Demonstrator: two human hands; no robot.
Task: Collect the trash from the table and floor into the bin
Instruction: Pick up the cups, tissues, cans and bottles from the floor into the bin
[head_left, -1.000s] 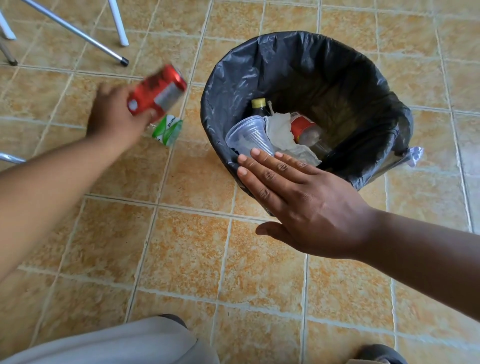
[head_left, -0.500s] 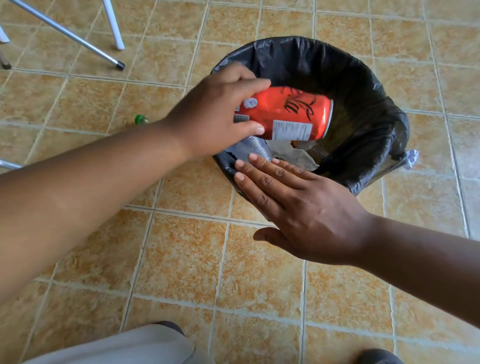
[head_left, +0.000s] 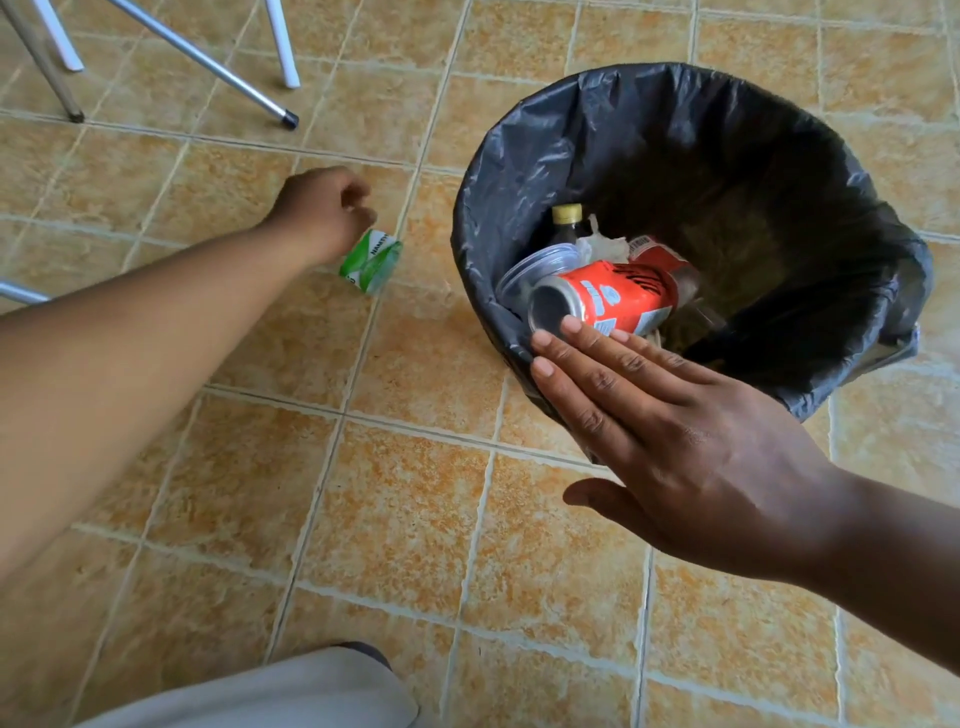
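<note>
Risks first. The bottle (head_left: 371, 262), a small clear one with a green label, lies on its side on the floor (head_left: 415, 493), well apart from the bin (head_left: 519, 171) and to its left. It looks light and slick, so a pinch at one end could squirt it away across the tile, perhaps toward the metal legs (head_left: 208, 57) further back. The bin also looks light. The right hand (head_left: 691, 457) lies on the near rim, and if the person leans harder on it while stretching left, the bin could tip toward them or the black liner could drag down off the rim. The can (head_left: 618, 301) lies on its side high on the heap, close under that rim, atop a clear cup (head_left: 540, 265) and beside a dark capped bottle (head_left: 566, 223). A tilt would likely spill the can first, and a bottle tossed in from a distance could bounce off it. Pose: the left arm is stretched long and low across the floor, and the left hand (head_left: 322, 213) sits knuckles-up over the bottle's far end. Its fingers are curled downward at the bottle and hide the neck, so whether they have closed on it cannot be told. The right hand is flat, its fingers straight and together across the rim and its thumb splayed, holding nothing.
</note>
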